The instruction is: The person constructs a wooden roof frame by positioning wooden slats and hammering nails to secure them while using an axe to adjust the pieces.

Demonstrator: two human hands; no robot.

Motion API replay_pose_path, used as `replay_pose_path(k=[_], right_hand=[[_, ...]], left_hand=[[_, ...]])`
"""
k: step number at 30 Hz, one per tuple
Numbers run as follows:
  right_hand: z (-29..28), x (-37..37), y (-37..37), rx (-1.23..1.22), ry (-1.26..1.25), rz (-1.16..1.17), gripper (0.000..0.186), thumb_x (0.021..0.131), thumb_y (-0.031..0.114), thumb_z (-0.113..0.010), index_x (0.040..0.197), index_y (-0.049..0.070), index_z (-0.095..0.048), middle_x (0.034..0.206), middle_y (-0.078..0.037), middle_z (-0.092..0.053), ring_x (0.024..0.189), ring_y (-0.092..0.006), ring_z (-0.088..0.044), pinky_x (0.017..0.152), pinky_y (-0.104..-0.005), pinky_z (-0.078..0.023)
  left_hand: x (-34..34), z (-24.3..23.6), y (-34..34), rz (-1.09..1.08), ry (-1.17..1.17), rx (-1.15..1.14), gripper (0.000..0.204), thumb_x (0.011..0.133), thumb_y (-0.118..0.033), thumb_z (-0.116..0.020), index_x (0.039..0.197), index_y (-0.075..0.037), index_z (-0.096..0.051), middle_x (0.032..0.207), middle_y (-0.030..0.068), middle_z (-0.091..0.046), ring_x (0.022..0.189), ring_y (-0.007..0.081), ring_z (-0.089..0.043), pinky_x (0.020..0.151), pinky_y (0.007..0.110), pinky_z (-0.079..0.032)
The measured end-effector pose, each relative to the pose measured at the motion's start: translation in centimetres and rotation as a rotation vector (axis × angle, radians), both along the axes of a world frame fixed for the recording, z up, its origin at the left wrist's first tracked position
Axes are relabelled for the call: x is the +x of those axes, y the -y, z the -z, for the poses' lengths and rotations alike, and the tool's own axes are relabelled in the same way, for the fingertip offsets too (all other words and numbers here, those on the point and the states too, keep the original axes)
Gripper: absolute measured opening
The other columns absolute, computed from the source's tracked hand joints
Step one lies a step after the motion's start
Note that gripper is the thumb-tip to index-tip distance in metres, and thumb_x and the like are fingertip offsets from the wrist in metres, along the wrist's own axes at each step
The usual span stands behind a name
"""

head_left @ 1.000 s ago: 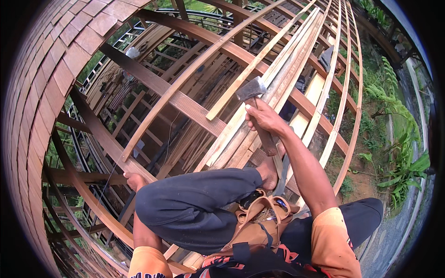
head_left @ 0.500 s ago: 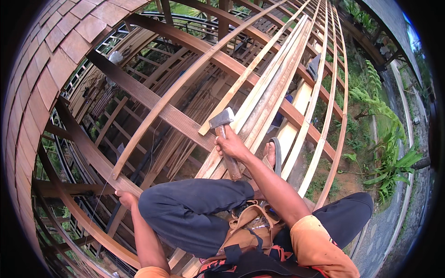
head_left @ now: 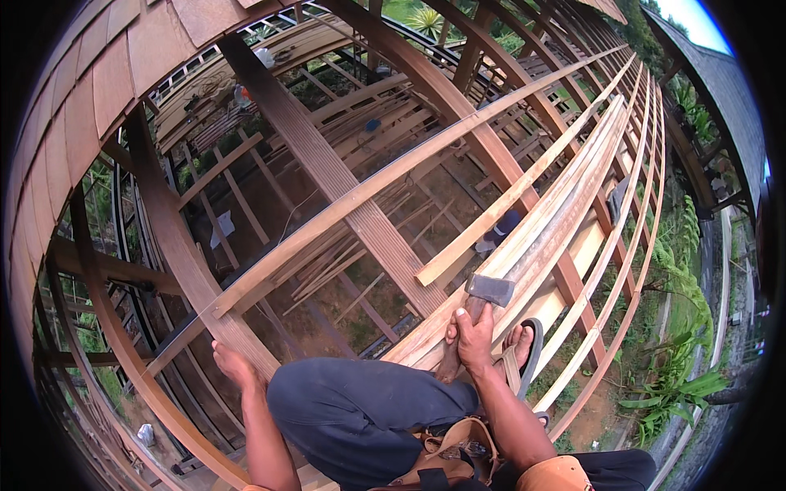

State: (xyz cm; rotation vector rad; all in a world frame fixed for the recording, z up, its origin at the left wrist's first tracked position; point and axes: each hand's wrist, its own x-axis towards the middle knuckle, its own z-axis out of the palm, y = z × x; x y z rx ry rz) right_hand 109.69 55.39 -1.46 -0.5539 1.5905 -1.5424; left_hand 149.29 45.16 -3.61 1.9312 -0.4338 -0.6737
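Note:
My right hand (head_left: 473, 334) is wrapped around the wooden handle of a hatchet (head_left: 491, 288), whose grey metal head sits just above my fist. The hatchet stands close over the near end of a bundle of long pale battens (head_left: 512, 282), beside my right foot. Whether it touches them I cannot tell. My left hand (head_left: 235, 366) grips the edge of a brown rafter (head_left: 190, 254), left of my bent knee; part of its fingers is hidden. A single batten (head_left: 360, 196) runs across the rafters, its near end resting close to my left hand.
Wooden shingles (head_left: 90, 90) cover the roof at upper left. Between the rafters are open gaps, with stacked lumber (head_left: 336, 262) and ground below. A tan tool pouch (head_left: 463, 446) hangs at my waist. A sandalled foot (head_left: 517, 348) rests by the battens. Green plants (head_left: 688, 385) grow at right.
The view has swung, so the frame appears shifted and turned. My right hand has drawn the hatchet lower and closer to my knee, and its head has turned. My left hand stays on the rafter.

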Motion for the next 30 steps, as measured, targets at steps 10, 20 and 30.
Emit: replay_pose_path(k=[10, 20, 30], right_hand=[[0.9, 0.0, 0.5, -0.07, 0.118, 0.027, 0.018, 0.098, 0.007, -0.058, 0.103, 0.004, -0.042, 0.073, -0.005, -0.057, 0.055, -0.0108, -0.057, 0.046, -0.0268, -0.048], [0.3, -2.6, -0.1, -0.073, 0.091, -0.117, 0.024, 0.094, 0.007, -0.059, 0.112, 0.001, -0.043, 0.074, -0.005, -0.058, 0.055, -0.0113, -0.057, 0.047, -0.0272, -0.049], [-3.7, -3.1, -4.0, -0.181, 0.638, -0.123, 0.041, 0.098, 0.012, -0.052, 0.136, 0.014, -0.036, 0.096, -0.008, -0.056, 0.07, -0.0146, -0.059, 0.058, -0.0299, -0.052]], left_hand=[[6.6, 5.7, 0.3, -0.191, -0.054, -0.244, 0.057, 0.103, -0.039, -0.032, 0.119, 0.008, -0.059, 0.117, 0.0188, -0.064, 0.105, 0.0319, -0.06, 0.094, 0.042, -0.046], [-19.5, -22.4, 1.2, 1.154, 0.195, -0.689, 0.026, 0.104, -0.023, -0.057, 0.105, 0.0, -0.071, 0.087, -0.0021, -0.055, 0.07, 0.0044, -0.042, 0.065, 0.021, -0.034], [-28.7, -6.4, 6.1, 1.507, -0.008, -0.183, 0.016, 0.088, -0.014, -0.076, 0.091, 0.002, -0.076, 0.075, 0.0038, -0.066, 0.066, 0.0087, -0.061, 0.058, 0.027, -0.05]])
